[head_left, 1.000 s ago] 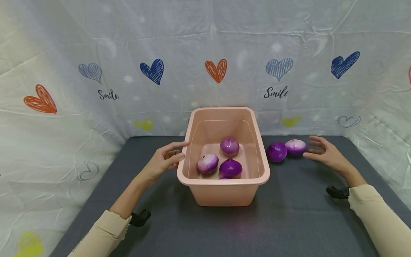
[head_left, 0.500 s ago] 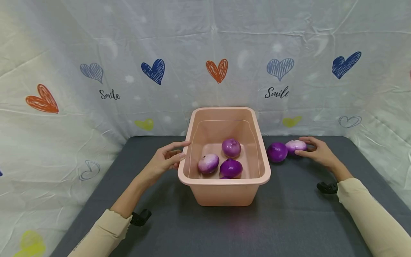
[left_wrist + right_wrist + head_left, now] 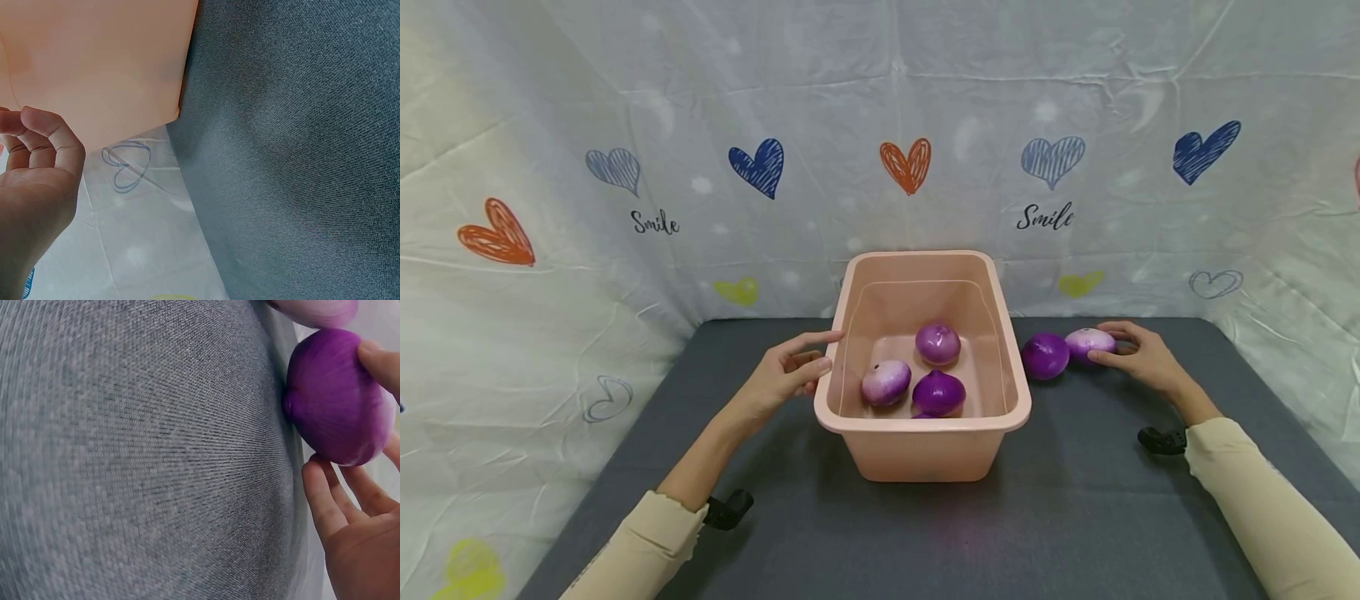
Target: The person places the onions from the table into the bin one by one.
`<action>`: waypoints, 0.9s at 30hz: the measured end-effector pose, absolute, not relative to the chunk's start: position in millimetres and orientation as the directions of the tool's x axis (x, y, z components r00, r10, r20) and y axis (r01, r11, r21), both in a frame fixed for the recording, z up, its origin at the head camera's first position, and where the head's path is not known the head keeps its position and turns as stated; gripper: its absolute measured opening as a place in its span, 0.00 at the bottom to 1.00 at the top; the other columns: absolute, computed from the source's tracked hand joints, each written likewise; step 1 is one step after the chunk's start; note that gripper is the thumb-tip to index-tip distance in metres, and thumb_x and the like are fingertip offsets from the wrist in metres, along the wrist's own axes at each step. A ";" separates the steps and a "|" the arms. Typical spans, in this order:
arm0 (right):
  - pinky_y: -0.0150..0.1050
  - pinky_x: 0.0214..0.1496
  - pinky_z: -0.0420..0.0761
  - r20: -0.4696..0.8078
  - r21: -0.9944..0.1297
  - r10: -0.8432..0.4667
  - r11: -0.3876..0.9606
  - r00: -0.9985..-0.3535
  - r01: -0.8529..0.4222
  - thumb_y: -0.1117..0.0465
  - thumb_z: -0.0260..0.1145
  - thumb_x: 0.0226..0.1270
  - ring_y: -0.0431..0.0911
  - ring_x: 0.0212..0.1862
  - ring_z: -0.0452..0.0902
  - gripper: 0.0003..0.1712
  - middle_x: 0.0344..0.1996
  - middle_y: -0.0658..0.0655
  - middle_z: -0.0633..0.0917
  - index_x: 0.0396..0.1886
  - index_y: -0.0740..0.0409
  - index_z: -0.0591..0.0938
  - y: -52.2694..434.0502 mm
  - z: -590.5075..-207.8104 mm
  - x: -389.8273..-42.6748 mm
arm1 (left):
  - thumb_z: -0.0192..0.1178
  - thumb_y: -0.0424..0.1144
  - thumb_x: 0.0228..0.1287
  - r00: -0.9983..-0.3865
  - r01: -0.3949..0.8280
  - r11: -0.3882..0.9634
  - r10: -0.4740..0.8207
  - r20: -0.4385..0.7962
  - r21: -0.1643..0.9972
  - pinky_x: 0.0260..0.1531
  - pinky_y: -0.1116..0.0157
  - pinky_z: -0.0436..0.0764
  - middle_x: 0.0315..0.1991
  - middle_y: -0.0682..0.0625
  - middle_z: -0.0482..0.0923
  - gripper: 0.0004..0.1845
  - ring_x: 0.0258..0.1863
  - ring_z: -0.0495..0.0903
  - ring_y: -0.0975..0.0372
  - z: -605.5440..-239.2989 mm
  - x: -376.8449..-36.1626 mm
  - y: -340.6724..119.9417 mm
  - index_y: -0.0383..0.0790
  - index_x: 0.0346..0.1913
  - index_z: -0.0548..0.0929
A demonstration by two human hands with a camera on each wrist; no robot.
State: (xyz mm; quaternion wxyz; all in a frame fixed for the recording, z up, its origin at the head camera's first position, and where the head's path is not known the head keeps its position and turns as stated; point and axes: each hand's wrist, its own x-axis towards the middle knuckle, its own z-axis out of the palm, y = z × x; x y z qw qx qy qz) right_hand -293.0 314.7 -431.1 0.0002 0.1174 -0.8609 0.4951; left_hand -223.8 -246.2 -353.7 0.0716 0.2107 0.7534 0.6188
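- right hand (image 3: 1138,358) curled round the pale onion (image 3: 1090,342) on the dark table (image 3: 1075,500), thumb and fingers on its sides; onion still resting on the cloth.
- a darker purple onion (image 3: 1045,356) lies touching it, on the bin side.
- left hand (image 3: 782,375) loosely curled against the pink bin (image 3: 925,450), holding nothing.
- three onions (image 3: 937,343) lie inside the bin.
- backdrop (image 3: 880,125) reads "smile" twice.

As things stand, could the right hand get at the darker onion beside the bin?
Probably yes. The right hand already grips the pale onion, and the darker onion lies right next to it on open table, outside the bin; the pale one must be dealt with first.
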 end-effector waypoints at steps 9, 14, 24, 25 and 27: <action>0.23 0.45 0.72 0.122 -0.839 -0.191 0.504 -0.974 -0.205 0.56 0.72 0.71 0.69 0.68 0.64 0.38 0.68 0.74 0.66 0.70 0.72 0.66 310.1 -431.0 -294.0 | 0.59 0.38 0.77 -0.901 0.234 0.151 0.405 0.155 0.960 0.38 0.57 0.81 0.52 0.38 0.80 0.24 0.33 0.76 0.59 -354.1 -222.9 -246.6 0.43 0.72 0.74; 0.24 0.44 0.73 0.127 -0.848 -0.187 0.488 -0.974 -0.204 0.57 0.71 0.71 0.71 0.66 0.66 0.38 0.67 0.74 0.66 0.70 0.72 0.66 311.2 -431.8 -291.8 | 0.59 0.38 0.76 -0.901 0.234 0.148 0.405 0.157 0.961 0.37 0.59 0.81 0.51 0.39 0.80 0.24 0.32 0.75 0.59 -354.0 -223.0 -245.7 0.43 0.72 0.74; 0.26 0.43 0.74 0.126 -0.850 -0.146 0.495 -0.981 -0.183 0.56 0.71 0.71 0.67 0.61 0.73 0.38 0.66 0.75 0.69 0.71 0.68 0.66 322.2 -433.0 -282.4 | 0.59 0.38 0.77 -0.895 0.236 0.138 0.417 0.159 0.962 0.39 0.57 0.81 0.52 0.37 0.80 0.24 0.34 0.76 0.59 -354.0 -223.4 -245.2 0.42 0.72 0.73; 0.26 0.43 0.75 0.132 -0.851 -0.142 0.491 -0.981 -0.185 0.56 0.71 0.71 0.63 0.60 0.74 0.37 0.66 0.75 0.69 0.71 0.68 0.66 323.6 -432.6 -281.4 | 0.59 0.38 0.77 -0.895 0.236 0.137 0.416 0.161 0.962 0.38 0.57 0.81 0.51 0.37 0.80 0.24 0.34 0.76 0.59 -353.9 -223.3 -245.3 0.41 0.72 0.73; 0.26 0.43 0.75 0.150 -0.853 -0.133 0.484 -0.980 -0.196 0.56 0.71 0.71 0.51 0.57 0.77 0.36 0.65 0.74 0.70 0.70 0.67 0.67 326.1 -431.7 -279.6 | 0.59 0.38 0.77 -0.896 0.238 0.136 0.413 0.163 0.962 0.38 0.59 0.81 0.51 0.38 0.80 0.24 0.33 0.76 0.60 -354.1 -223.2 -245.9 0.41 0.72 0.73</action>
